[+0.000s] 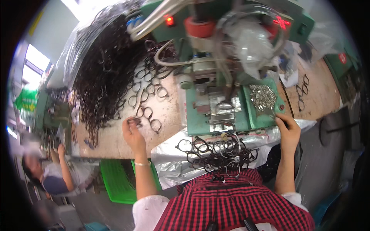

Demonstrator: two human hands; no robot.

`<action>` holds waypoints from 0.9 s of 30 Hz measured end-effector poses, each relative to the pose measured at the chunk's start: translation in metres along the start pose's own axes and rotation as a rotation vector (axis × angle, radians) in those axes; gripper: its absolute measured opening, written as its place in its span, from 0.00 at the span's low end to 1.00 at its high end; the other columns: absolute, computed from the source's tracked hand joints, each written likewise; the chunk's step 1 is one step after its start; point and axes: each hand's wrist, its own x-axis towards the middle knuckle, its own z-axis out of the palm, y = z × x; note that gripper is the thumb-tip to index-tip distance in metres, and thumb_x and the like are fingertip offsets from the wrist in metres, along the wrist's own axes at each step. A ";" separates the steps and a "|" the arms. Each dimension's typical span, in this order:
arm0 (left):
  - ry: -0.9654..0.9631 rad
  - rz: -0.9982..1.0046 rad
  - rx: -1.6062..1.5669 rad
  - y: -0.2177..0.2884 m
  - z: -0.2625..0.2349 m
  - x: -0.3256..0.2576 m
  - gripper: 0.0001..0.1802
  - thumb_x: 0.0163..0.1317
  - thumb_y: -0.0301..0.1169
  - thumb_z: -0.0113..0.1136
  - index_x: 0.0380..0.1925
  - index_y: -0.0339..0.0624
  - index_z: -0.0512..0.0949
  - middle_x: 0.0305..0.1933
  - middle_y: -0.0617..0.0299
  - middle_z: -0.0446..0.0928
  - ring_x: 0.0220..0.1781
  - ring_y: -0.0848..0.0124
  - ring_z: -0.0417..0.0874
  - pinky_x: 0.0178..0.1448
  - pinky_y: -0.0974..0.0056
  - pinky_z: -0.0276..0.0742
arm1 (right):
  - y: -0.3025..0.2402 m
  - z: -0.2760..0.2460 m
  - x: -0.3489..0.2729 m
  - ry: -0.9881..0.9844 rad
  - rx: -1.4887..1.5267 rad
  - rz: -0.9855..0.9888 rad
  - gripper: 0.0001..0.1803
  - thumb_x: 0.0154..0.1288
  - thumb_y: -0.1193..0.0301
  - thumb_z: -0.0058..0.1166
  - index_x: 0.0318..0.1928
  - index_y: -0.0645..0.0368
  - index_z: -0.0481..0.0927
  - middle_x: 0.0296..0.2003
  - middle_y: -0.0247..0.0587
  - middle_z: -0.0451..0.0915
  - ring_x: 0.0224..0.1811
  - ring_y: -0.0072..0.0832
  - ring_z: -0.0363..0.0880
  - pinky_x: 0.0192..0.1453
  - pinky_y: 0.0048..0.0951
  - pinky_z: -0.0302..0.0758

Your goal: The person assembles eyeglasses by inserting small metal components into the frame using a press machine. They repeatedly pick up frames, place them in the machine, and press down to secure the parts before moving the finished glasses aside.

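My left hand is over the table at the left, its fingers closed around a dark eyeglass frame, partly hidden by the hand. Just beyond it lie loose eyeglass frames. At the right, my right hand is pinched at the near right corner of a green tray full of small shiny metal pieces. What its fingertips hold is too small to make out. Between my hands stands a green press machine with a metal fixture under its head.
A tall heap of dark eyeglass frames covers the table's left side. More frames lie on silver foil before my checked apron. A green basket stands below the table edge. Another person sits at far left.
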 end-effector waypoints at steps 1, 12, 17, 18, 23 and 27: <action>0.089 -0.120 -0.151 0.006 0.004 0.001 0.09 0.74 0.32 0.51 0.38 0.40 0.76 0.38 0.64 0.79 0.39 0.74 0.77 0.48 0.69 0.72 | -0.022 0.012 0.000 -0.023 0.004 -0.055 0.09 0.61 0.79 0.61 0.43 0.65 0.86 0.40 0.39 0.86 0.43 0.24 0.82 0.51 0.25 0.75; -0.017 -0.404 -0.724 0.061 0.068 -0.010 0.10 0.75 0.32 0.52 0.48 0.35 0.73 0.45 0.53 0.79 0.44 0.64 0.85 0.48 0.61 0.86 | -0.070 0.125 0.031 -0.100 0.247 -0.379 0.13 0.57 0.77 0.62 0.43 0.64 0.78 0.38 0.44 0.83 0.41 0.34 0.84 0.48 0.32 0.77; -0.089 -0.347 -0.720 0.073 0.070 -0.014 0.09 0.75 0.31 0.51 0.46 0.36 0.72 0.43 0.52 0.80 0.43 0.63 0.84 0.49 0.59 0.85 | -0.071 0.130 0.022 -0.093 0.396 -0.270 0.19 0.58 0.79 0.62 0.49 0.63 0.73 0.39 0.39 0.83 0.42 0.25 0.83 0.50 0.26 0.76; -0.081 -0.236 -0.774 0.095 0.072 -0.002 0.08 0.75 0.31 0.51 0.45 0.37 0.72 0.43 0.53 0.80 0.43 0.63 0.84 0.49 0.59 0.84 | -0.070 0.133 0.022 -0.092 0.442 -0.264 0.19 0.58 0.79 0.62 0.50 0.64 0.73 0.39 0.38 0.83 0.42 0.24 0.83 0.50 0.26 0.75; -0.220 0.478 -0.620 0.209 0.070 0.044 0.08 0.75 0.29 0.50 0.45 0.35 0.71 0.44 0.47 0.79 0.40 0.64 0.83 0.46 0.57 0.84 | -0.083 0.132 0.019 -0.266 0.782 -0.038 0.20 0.59 0.81 0.61 0.51 0.65 0.72 0.41 0.35 0.82 0.43 0.20 0.79 0.51 0.23 0.73; -0.095 0.366 -0.594 0.202 0.084 0.054 0.10 0.76 0.29 0.49 0.48 0.31 0.72 0.43 0.48 0.80 0.42 0.65 0.83 0.45 0.62 0.83 | -0.093 0.138 0.013 -0.245 0.859 0.022 0.23 0.59 0.82 0.60 0.55 0.66 0.72 0.50 0.39 0.80 0.41 0.19 0.78 0.53 0.22 0.73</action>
